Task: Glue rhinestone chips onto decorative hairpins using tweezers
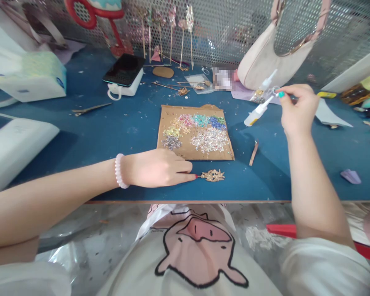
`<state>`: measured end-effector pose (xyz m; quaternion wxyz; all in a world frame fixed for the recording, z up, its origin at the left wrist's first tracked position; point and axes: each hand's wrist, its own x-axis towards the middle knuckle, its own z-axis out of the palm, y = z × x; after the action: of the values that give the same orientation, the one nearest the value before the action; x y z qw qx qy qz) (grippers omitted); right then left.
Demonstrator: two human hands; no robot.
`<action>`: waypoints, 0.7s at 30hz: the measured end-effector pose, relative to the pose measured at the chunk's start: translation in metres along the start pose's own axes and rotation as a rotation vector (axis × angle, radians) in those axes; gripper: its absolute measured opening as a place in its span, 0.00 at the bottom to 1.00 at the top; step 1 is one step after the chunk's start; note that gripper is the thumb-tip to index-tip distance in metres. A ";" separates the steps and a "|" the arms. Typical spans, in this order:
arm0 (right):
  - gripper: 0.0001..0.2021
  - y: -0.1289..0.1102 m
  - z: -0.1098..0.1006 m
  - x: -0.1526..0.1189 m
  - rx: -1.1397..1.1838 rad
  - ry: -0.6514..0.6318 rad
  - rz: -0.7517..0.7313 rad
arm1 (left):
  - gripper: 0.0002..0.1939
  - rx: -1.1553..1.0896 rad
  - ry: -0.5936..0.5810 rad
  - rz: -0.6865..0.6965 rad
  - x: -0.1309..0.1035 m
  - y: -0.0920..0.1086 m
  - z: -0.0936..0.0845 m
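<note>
Table: blue, smooth, under board.
Board (170, 114): flat brown cardboard, likely stiff.
Left hand (160, 169): in front of board, fingers closed on pin's stem.
Right hand (299, 107): right of board, thumb and finger pinching bottle's nozzle end.
Bottle (256, 114): beyond board's right side, white plastic; likely light, squeezable.
Pin (213, 175): just before board, openwork gold metal; probably light, bendable, best held by stem.
Chips (210, 140): on board, tiny, shiny, sorted colours.

bright, hazy light, glints on the metal mesh (219, 44), soft shadows on the blue tabletop (135, 135), stretched, blurry edges
</note>
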<state>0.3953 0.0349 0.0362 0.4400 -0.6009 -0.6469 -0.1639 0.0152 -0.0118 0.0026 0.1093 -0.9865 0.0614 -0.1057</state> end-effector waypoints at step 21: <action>0.09 -0.004 0.003 0.000 -0.017 -0.070 -0.008 | 0.17 -0.009 -0.015 0.002 0.001 0.000 -0.002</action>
<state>0.3901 0.0362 0.0358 0.4115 -0.6073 -0.6629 -0.1500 0.0161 -0.0119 0.0044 0.1054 -0.9876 0.0621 -0.0981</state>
